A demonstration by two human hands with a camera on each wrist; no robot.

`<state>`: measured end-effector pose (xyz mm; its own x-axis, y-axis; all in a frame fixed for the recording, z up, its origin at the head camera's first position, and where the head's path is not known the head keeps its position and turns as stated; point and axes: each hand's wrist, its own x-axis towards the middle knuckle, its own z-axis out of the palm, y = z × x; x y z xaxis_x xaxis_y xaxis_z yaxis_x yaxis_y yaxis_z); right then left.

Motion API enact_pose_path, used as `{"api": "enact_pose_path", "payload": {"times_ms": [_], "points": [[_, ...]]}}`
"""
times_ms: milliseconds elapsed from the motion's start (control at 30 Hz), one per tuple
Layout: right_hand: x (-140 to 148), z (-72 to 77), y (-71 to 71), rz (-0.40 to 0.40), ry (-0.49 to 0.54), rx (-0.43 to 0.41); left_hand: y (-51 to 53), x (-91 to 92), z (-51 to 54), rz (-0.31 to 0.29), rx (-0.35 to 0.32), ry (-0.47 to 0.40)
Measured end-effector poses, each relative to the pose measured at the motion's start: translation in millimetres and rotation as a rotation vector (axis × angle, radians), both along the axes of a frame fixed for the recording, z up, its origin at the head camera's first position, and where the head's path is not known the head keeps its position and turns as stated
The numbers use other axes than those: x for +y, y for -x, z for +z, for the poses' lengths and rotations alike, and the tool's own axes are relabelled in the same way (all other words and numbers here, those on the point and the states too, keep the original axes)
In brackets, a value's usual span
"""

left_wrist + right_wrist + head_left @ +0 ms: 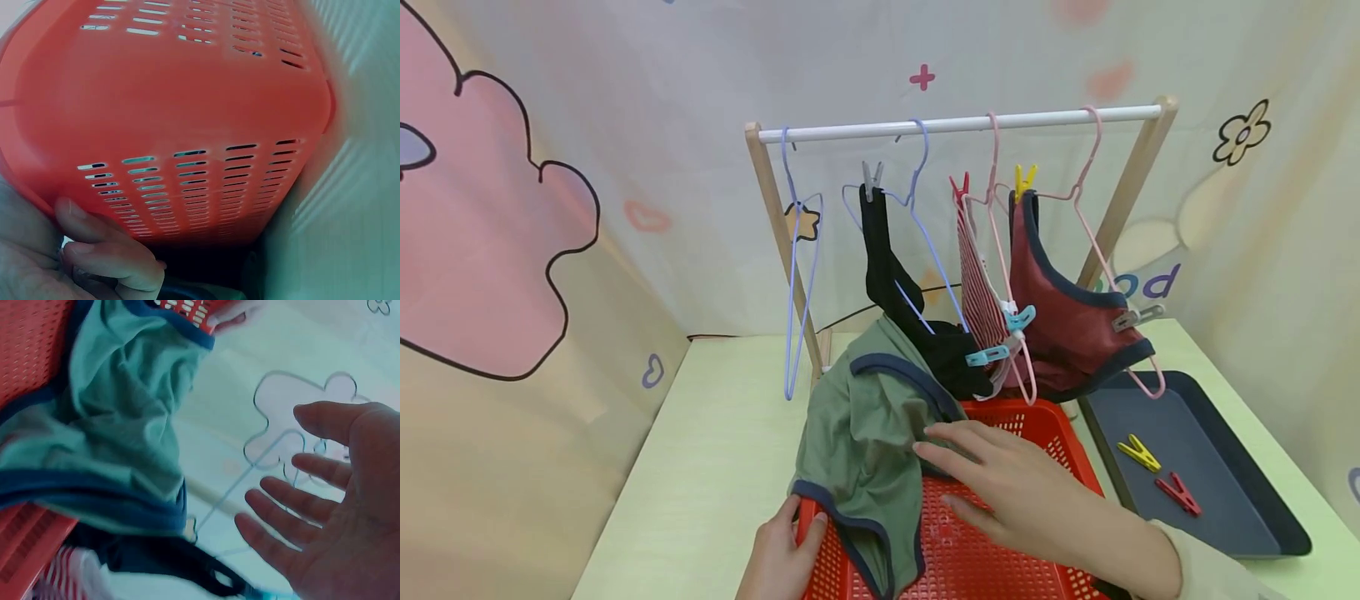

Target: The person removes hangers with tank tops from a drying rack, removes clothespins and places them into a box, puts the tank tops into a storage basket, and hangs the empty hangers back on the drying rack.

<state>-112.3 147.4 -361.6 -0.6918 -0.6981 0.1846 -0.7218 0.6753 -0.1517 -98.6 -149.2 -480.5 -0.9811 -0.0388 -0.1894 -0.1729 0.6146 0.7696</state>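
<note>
A pair of green underpants with navy trim lies spread over the left and back part of a red plastic basket. My left hand grips the basket's near left rim, beside the underpants' navy edge. In the left wrist view its fingers curl against the basket's outer wall. Above the basket, my right hand hovers with fingers spread and holds nothing. The right wrist view shows that palm apart from the cloth.
Behind the basket stands a rack with a white bar. On its hangers are a black sock-like garment, a red-striped cloth and maroon underpants, held by clothespins. A bare blue hanger hangs left. A dark tray holds two clothespins.
</note>
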Motion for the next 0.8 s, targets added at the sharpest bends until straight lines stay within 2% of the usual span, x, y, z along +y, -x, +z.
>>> {"api": "enact_pose_path", "payload": {"times_ms": [200,367,600,800], "points": [[-37,-2.8,18.7,0.047,-0.010,0.138,0.6,0.6,-1.2,0.003,0.001,0.005],[-64,-11.4,33.3,0.052,-0.067,0.237,0.3,-1.1,-3.2,0.009,0.021,0.010],[-93,-23.5,61.7,-0.024,-0.173,0.380,0.3,-0.7,-5.7,-0.005,0.034,-0.011],[-113,-29.8,83.6,-0.130,-0.318,0.398,1.5,-0.8,-4.2,0.017,0.025,-0.005]]}}
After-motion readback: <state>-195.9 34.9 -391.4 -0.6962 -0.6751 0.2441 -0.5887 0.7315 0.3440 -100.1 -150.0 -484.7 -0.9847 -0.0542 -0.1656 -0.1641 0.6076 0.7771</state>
